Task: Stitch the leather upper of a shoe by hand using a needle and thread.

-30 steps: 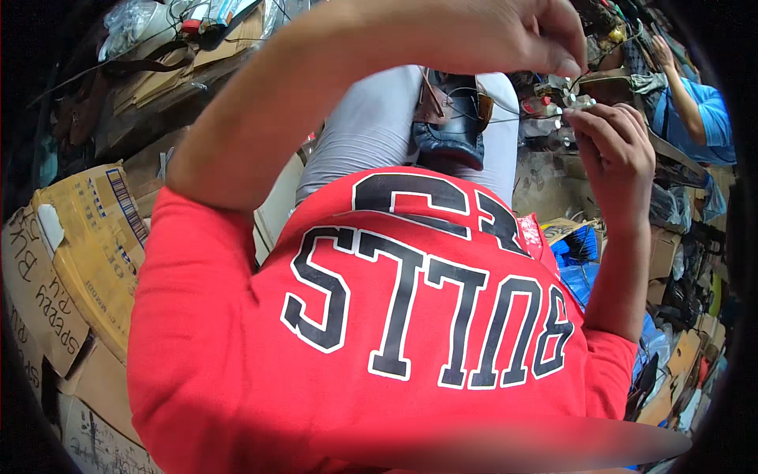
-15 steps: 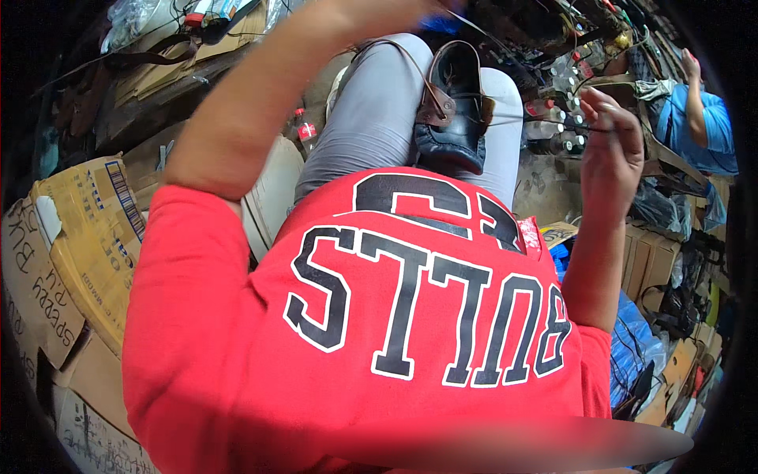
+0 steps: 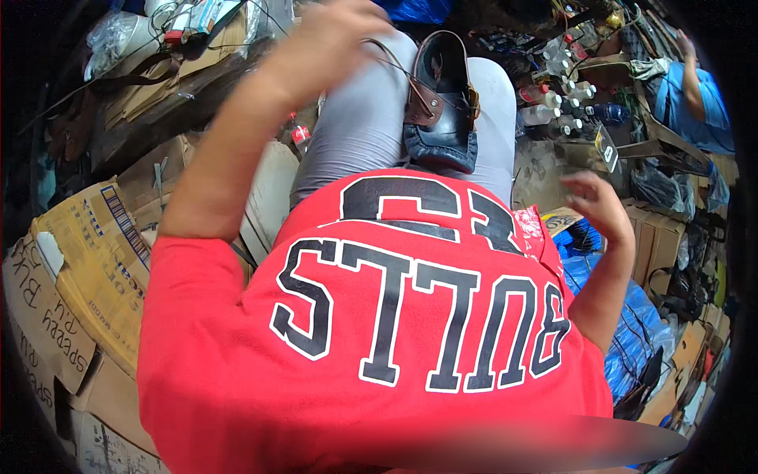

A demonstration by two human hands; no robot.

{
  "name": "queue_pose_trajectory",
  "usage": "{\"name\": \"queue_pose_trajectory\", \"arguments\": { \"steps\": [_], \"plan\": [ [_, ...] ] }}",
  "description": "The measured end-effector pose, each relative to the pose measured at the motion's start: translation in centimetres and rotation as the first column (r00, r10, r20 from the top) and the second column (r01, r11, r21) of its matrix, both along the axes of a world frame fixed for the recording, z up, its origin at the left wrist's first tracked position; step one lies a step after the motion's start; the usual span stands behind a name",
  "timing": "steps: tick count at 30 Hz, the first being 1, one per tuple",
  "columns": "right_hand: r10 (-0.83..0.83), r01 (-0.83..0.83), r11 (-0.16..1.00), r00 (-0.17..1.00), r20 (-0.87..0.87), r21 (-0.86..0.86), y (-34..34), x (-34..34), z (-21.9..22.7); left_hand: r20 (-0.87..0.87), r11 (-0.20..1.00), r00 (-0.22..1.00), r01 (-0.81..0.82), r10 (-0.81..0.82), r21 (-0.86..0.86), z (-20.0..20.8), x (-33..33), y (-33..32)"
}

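Observation:
A black moccasin-style shoe [image 3: 442,152] rests on my lap, its toe toward my body. Across its upper runs a brown leather strap [image 3: 425,104] with a thin lace looping from it, and a buckle [image 3: 474,107] sits on the right side. My left hand [image 3: 335,47] is raised over the left knee, left of the shoe; motion smears its fingers. My right hand [image 3: 596,204] hovers to the right of my lap, apart from the shoe. Its fingers look loosely spread, slightly blurred, with nothing visible in them.
Several plastic bottles [image 3: 545,114] stand beyond my right knee, near a small dark item [image 3: 606,150] with yellow edging. Cardboard boxes [image 3: 87,268] are stacked at left. Blue plastic sheeting [image 3: 624,332] lies at right. Another person in a blue shirt [image 3: 695,110] sits at the far right.
My right hand has dropped lower and its fingers have parted; the dark strand at it no longer shows. My left hand has come lower, back into view. The shoe has shifted slightly left.

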State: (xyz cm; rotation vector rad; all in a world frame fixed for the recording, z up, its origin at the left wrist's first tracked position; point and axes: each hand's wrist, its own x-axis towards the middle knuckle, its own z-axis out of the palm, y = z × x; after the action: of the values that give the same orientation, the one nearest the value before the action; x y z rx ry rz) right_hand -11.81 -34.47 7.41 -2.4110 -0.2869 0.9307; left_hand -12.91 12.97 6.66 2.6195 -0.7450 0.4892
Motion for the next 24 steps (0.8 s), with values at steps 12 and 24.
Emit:
{"name": "queue_pose_trajectory", "arguments": {
  "steps": [12, 24],
  "plan": [
    [-0.348, 0.017, 0.894, 0.655, 0.671, 0.448, 15.2, 2.3, -3.4, -0.614, 0.923, 0.788, -0.199, -0.049, -0.330, 0.5, -2.0, -2.5],
    [-0.137, 0.582, 0.078, 0.810, -0.570, 0.809, 15.7, 2.3, -4.2, -0.484, 0.876, 0.875, -0.228, -0.008, -0.426, -5.8, -0.9, 0.6]
  ]
}}
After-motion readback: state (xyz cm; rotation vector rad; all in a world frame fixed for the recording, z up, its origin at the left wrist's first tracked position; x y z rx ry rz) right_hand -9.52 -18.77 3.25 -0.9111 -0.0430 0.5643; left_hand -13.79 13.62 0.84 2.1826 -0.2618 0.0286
